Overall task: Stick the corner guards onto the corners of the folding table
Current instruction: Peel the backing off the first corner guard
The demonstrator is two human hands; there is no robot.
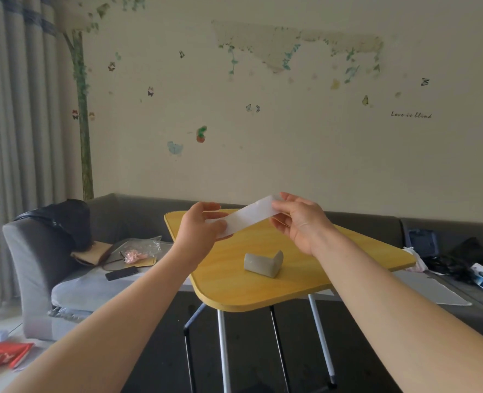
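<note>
Both hands pinch a white strip (pixel 244 217) stretched between them above the folding table (pixel 305 285): the left hand (pixel 199 232) grips its lower end, the right hand (pixel 298 219) its raised end. One grey corner guard (pixel 263 263) lies on the yellow tabletop, below the strip and apart from both hands. A grey sofa (pixel 98 282) stands behind the table.

bare yellow tabletop (pixel 305 282) around lone grey corner guard (pixel 264 263), near corner unobstructed, sofa (pixel 362 222) behind
</note>
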